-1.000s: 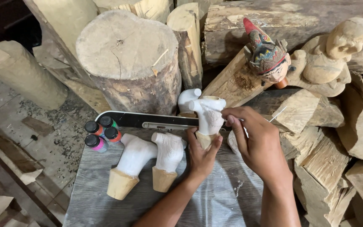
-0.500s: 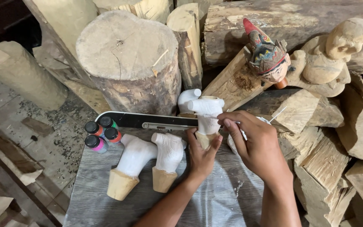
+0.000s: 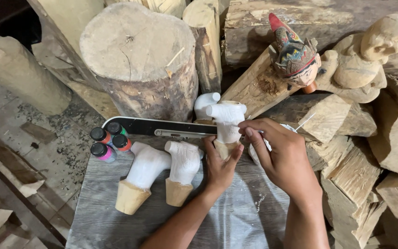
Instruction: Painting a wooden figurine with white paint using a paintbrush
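Note:
My left hand (image 3: 220, 165) grips the bare wooden base of a white-painted carved wooden piece (image 3: 227, 121) and holds it upright over the grey board (image 3: 116, 221). My right hand (image 3: 282, 157) pinches a thin brush (image 3: 258, 133) whose tip touches the right side of that piece. Two more white-painted carved pieces (image 3: 144, 174) (image 3: 182, 167) with unpainted bases lie on the board left of my left hand. A further white piece (image 3: 205, 104) stands behind the held one.
Several small paint bottles (image 3: 109, 140) with coloured bodies and black caps stand at the board's back left. A dark flat tablet-like device (image 3: 162, 127) lies behind. A big log stump (image 3: 139, 60), a painted carved head (image 3: 295, 57), an unpainted wooden figure (image 3: 369, 60) and stacked wood blocks (image 3: 360, 175) surround.
My right hand has slid slightly, and the brush tip now touches the right side of the held piece. My left hand keeps its grip.

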